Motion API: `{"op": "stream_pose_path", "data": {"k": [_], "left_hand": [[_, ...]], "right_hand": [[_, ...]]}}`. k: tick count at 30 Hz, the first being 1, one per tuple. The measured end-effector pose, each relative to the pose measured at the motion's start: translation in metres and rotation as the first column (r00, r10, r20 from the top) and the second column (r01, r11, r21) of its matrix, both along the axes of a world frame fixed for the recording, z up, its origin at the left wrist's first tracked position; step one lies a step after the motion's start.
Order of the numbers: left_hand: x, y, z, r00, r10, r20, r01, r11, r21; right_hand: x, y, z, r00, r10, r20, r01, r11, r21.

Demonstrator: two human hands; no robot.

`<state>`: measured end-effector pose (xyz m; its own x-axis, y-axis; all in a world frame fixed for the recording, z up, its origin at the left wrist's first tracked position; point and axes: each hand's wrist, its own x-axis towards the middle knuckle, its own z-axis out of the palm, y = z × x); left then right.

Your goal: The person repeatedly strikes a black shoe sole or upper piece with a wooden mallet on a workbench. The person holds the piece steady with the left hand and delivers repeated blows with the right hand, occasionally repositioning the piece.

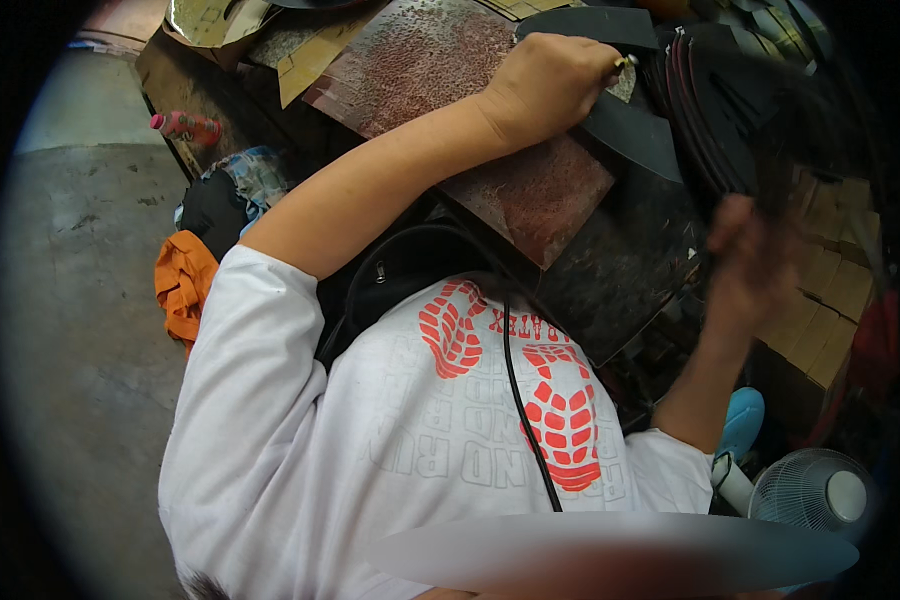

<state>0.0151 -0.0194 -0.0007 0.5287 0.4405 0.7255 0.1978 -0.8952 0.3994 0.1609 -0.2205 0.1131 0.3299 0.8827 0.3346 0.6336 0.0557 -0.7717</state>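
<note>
My left hand (552, 88) is closed in a fist over the bench, around a thin item of which only a small pale-yellow tip (625, 63) shows; its kind is hidden. Under that hand lies a reddish-brown board (535, 195) with a rough, mottled surface. Dark flat curved pieces (632, 140) are beside the fist, one partly beneath it. To the right fans out a stack of black curved pieces (695, 115) with some reddish edges. My right hand (755, 265) is raised near the lower end of that stack, its fingers smeared by motion.
Cardboard boxes (815, 335) stand at the right, above a white fan (815, 490) and a light-blue rounded item (740, 420). At the left are a pink bottle (187, 127), an orange cloth (183, 280) and concrete floor (90, 330). A black cable (515, 390) hangs down my shirt.
</note>
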Motion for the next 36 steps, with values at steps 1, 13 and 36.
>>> {"op": "stream_pose_path", "data": {"k": [1,13,36], "left_hand": [[0.001,0.000,0.001,1.000,-0.026,-0.001,0.026,0.997,0.068],[-0.005,0.010,-0.008,0.978,0.030,0.206,0.132,0.677,-0.725],[-0.001,0.014,-0.005,0.936,-0.018,0.353,0.310,0.517,-0.798]], "right_hand": [[0.001,0.002,-0.018,0.999,-0.047,0.015,0.049,0.979,-0.198],[0.014,-0.014,-0.075,0.957,-0.086,0.278,0.187,0.912,-0.364],[0.028,0.003,-0.069,0.860,-0.156,-0.486,0.102,0.985,-0.136]]}}
